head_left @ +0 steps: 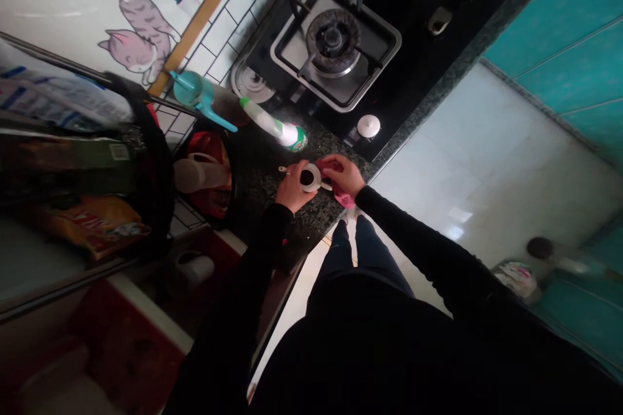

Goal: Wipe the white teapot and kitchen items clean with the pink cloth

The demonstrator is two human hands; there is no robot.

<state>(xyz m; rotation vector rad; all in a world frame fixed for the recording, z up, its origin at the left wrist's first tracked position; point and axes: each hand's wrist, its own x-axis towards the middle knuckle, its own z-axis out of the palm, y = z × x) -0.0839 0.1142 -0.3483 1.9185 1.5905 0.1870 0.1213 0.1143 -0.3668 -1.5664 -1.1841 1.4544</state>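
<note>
My left hand point(291, 190) is wrapped round a small white cup point(310, 177) with a dark inside. A short pale piece point(282, 170), too small to name, sticks out past the left fingers. My right hand point(346, 175) pinches a pink cloth point(344, 198) against the cup's side, and part of the cloth hangs at the counter edge. The cup is at the front edge of the dark speckled counter point(316, 217). A white lid-like disc with a knob point(368, 126) lies on the black hob near my right hand.
A plastic bottle with a green-and-white end point(280, 130) lies just beyond the cup. Behind it stands a jug with a blue lid point(195, 92). The gas burner point(333, 39) is at the upper middle. A dark rack point(160, 194) with packets borders the left.
</note>
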